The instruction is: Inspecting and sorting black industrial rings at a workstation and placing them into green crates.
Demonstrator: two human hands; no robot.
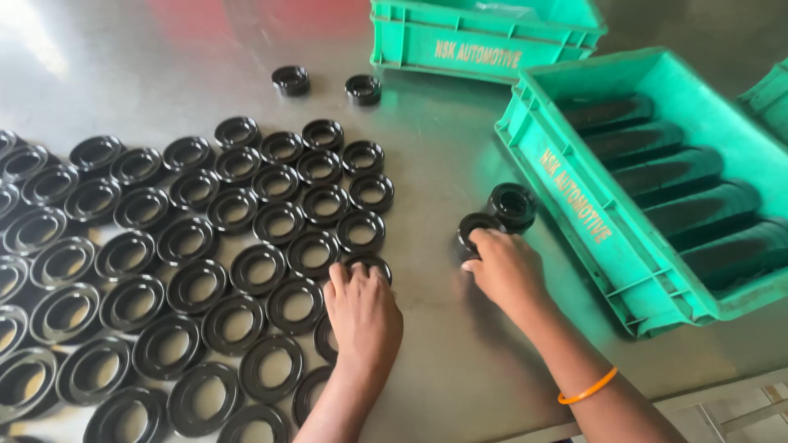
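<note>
Several black ring-shaped seals [189,238] lie flat in rows across the left of a shiny metal table [443,164]. My left hand [361,308] rests palm down on the rings at the right edge of the rows, its fingertips touching one ring [369,264]. My right hand [502,264] lies to the right with its fingers closed on a single black ring [476,226]. Another black ring [513,203] sits just behind it, next to the green crate. An orange band circles my right wrist.
A green plastic crate [574,205] at the right holds rows of stacked black rings. A second green crate [476,37] stands at the back and the corner of a third [771,94] shows at far right. Two loose rings [291,79] [363,89] lie behind the rows.
</note>
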